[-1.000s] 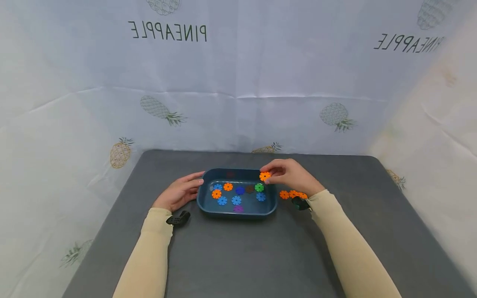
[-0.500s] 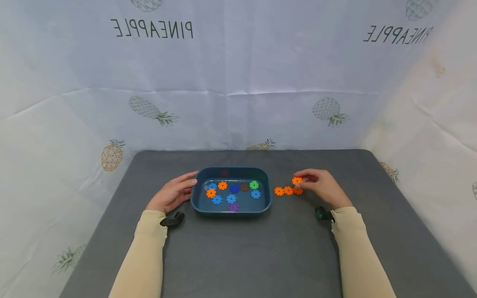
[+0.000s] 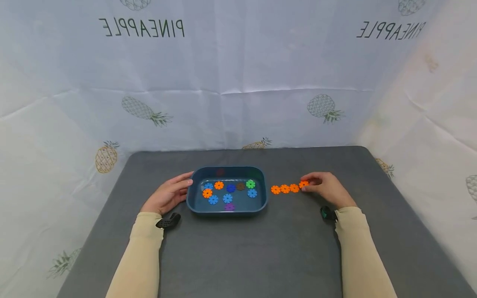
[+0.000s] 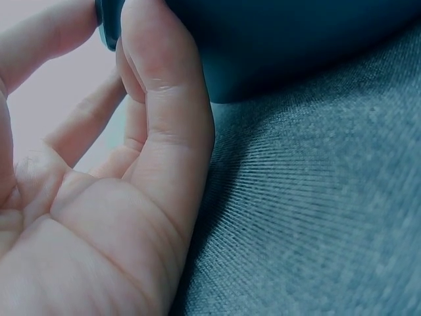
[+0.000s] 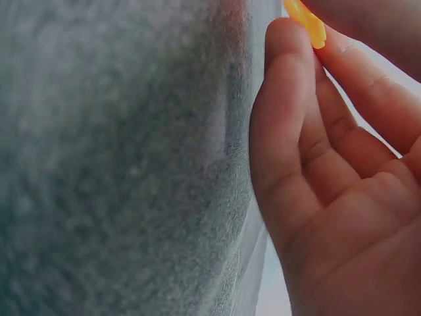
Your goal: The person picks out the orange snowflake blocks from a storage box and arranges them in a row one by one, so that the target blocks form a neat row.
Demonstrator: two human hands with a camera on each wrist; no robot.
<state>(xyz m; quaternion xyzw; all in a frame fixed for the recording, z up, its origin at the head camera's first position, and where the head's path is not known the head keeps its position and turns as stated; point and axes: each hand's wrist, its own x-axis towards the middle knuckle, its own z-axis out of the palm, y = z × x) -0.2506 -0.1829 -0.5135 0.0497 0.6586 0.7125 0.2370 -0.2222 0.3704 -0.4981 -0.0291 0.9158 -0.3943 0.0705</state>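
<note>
A dark blue tray (image 3: 227,213) holds several notched plastic discs: blue ones (image 3: 227,198), orange ones (image 3: 219,185), a green one (image 3: 250,184), a purple one (image 3: 229,207) and a brown one (image 3: 241,186). My left hand (image 3: 169,193) grips the tray's left end, with thumb (image 4: 168,72) against the wall in the left wrist view. Right of the tray, several orange discs (image 3: 285,189) lie in a row on the table. At the row's right end, my right hand (image 3: 328,189) pinches another orange disc (image 3: 304,184) between thumb and fingertips; only its yellow-looking edge (image 5: 309,25) shows in the right wrist view.
The grey table (image 3: 246,252) reaches back to a white cloth (image 3: 231,120) printed with pineapples, which also hangs at both sides. Each wrist wears a black camera, such as the left wrist camera (image 3: 168,222).
My right hand has carried an orange disc from over the tray rightward and lowered it to the row's end. The left hand stays on the tray; the head view has shifted slightly.
</note>
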